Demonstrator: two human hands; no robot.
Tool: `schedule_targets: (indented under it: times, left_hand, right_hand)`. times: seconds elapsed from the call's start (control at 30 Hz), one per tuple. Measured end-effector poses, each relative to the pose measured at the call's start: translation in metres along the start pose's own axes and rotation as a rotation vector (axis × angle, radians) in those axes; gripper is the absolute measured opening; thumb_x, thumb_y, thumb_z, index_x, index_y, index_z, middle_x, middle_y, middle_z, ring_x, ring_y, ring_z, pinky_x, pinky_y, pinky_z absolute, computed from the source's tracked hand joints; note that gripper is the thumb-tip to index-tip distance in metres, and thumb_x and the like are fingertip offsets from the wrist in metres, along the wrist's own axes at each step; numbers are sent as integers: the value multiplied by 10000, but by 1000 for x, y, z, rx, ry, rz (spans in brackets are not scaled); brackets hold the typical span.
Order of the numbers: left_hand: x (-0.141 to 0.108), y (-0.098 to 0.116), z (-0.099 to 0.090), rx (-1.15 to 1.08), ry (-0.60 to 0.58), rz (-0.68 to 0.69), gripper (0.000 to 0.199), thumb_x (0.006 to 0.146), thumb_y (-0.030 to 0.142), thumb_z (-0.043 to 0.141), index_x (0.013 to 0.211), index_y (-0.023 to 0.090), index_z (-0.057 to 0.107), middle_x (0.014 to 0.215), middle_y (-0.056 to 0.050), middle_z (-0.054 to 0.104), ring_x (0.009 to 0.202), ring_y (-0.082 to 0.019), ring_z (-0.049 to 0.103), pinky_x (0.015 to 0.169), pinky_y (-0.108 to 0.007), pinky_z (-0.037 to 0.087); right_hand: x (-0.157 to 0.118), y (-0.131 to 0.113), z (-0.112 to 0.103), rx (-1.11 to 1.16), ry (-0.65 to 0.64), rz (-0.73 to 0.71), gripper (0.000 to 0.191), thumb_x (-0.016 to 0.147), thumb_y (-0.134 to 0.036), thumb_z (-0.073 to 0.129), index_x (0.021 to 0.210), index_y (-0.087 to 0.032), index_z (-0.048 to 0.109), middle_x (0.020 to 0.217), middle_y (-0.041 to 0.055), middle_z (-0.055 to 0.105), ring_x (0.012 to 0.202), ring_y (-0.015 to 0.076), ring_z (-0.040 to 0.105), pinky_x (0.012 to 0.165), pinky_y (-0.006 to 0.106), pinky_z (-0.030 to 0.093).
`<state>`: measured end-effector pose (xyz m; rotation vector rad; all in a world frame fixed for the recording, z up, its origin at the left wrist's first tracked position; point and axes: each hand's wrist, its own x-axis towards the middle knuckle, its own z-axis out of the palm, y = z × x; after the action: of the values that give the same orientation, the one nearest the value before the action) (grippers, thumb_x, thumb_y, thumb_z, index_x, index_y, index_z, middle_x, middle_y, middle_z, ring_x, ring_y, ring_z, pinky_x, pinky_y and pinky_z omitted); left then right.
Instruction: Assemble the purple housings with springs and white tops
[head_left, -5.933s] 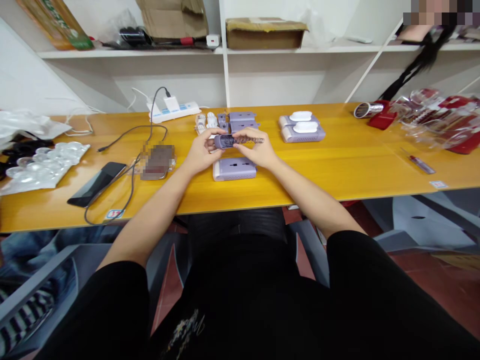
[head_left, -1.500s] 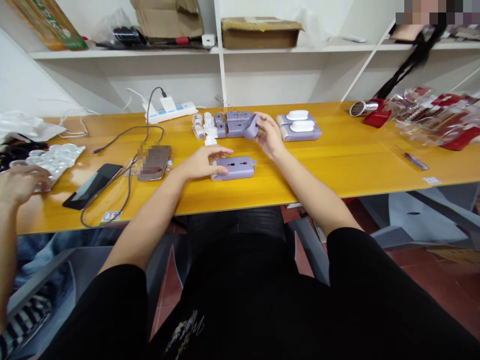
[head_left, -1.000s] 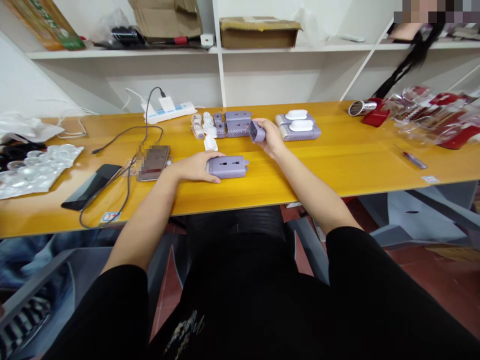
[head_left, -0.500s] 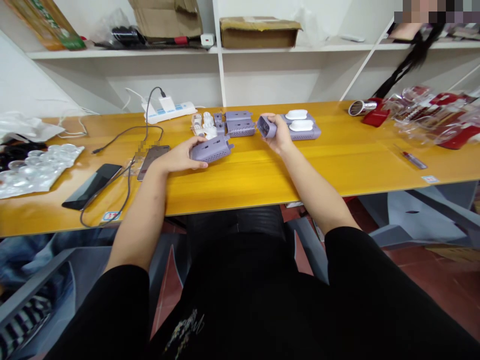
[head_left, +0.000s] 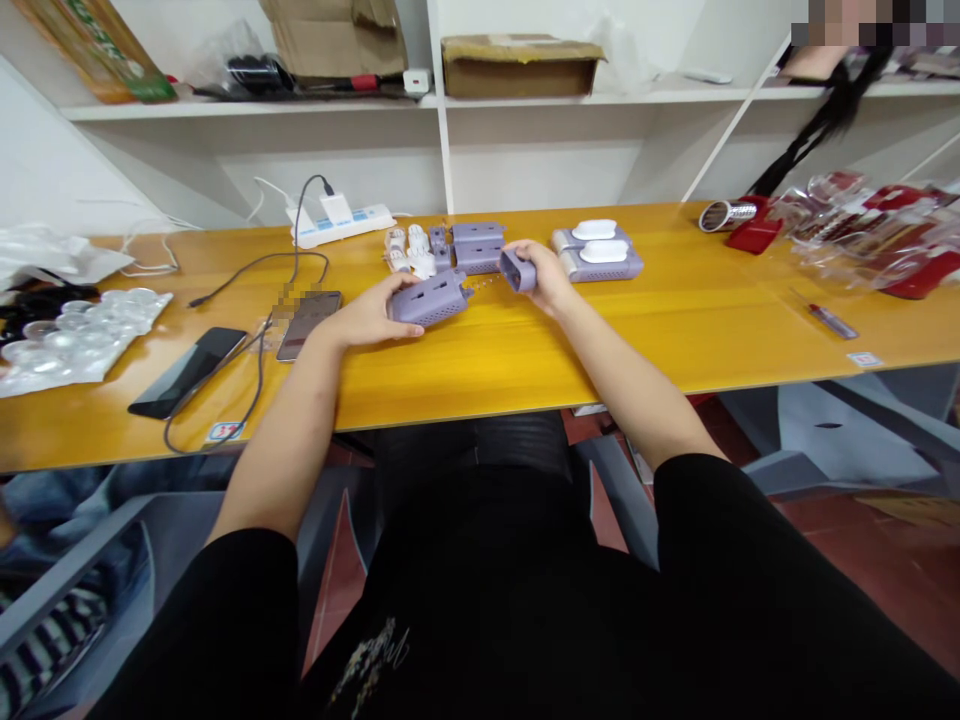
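Observation:
My left hand (head_left: 367, 318) grips a purple plastic housing (head_left: 431, 298) with two dark slots on top and a perforated side. My right hand (head_left: 547, 278) holds a short, hollow purple end piece (head_left: 516, 271), its opening facing the housing. A gap separates the two parts, with small pale specks (head_left: 481, 284) in it, too small to name. Behind them lie more slotted purple housings (head_left: 478, 233) and a cluster of white plastic parts (head_left: 420, 250). Right of my right hand are purple pieces (head_left: 613, 270) topped by white oval parts (head_left: 604, 251).
A power strip (head_left: 345, 226) with plugged-in chargers and a dark cable stands at back left. Two phones (head_left: 187, 372) and bubble-like clear packaging (head_left: 90, 330) lie left. At right are a metal grater drum (head_left: 727, 215), red and clear plastic parts (head_left: 862, 225) and a screwdriver (head_left: 832, 321).
My right hand has moved left and slightly toward me with the end piece, closer to the housing. My left hand has shifted slightly right, still gripping the housing.

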<state>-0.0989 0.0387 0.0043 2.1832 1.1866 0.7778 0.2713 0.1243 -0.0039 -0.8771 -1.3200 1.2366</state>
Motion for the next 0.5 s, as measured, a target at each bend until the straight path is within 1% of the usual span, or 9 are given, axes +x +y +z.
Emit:
schedule_targets:
  times: [0.1, 0.2, 0.27, 0.37, 0.5]
  left_hand:
    - [1, 3, 5, 9, -19, -5, 1046, 719, 721, 1045, 1573, 241, 676, 1584, -179, 758, 1464, -453, 753, 1345, -646, 570]
    - [1, 7, 7, 20, -12, 4, 1049, 711, 727, 1049, 1574, 253, 689, 1627, -188, 747, 1514, -474, 736, 1386, -682, 531]
    - [1, 10, 8, 27, -12, 4, 1041, 723, 718, 1048, 1584, 255, 689, 1651, -190, 741, 1537, -481, 724, 1403, -696, 514]
    - [-1, 15, 10, 31, -8, -4, 1049, 740, 714, 1048, 1603, 241, 686, 1668, -199, 734, 1555, -488, 712, 1418, -700, 500]
    - [0, 17, 14, 42, -4, 2, 1047, 753, 710, 1046, 1621, 247, 687, 1652, -194, 744, 1535, -485, 721, 1403, -710, 516]
  right_hand:
    - [-4, 3, 12, -36, -24, -38, 254, 1005, -536, 811, 1004, -285, 771, 1028, 52, 850, 910, 242, 760, 780, 365, 615]
    - [-8, 2, 17, -127, -37, -85, 252, 1019, -536, 828, 1005, -288, 782, 1026, 39, 828, 950, 250, 747, 903, 388, 630]
    - [-10, 2, 18, -187, -42, -118, 246, 1017, -535, 820, 1018, -291, 788, 994, 31, 786, 945, 258, 712, 929, 401, 611]
    - [-14, 2, 19, -244, -50, -183, 197, 1003, -482, 767, 1030, -289, 800, 956, 24, 721, 928, 263, 654, 964, 421, 583]
    - [-17, 3, 23, -302, -59, -233, 181, 986, -443, 716, 1029, -290, 802, 966, 29, 710, 972, 281, 635, 1016, 441, 571]
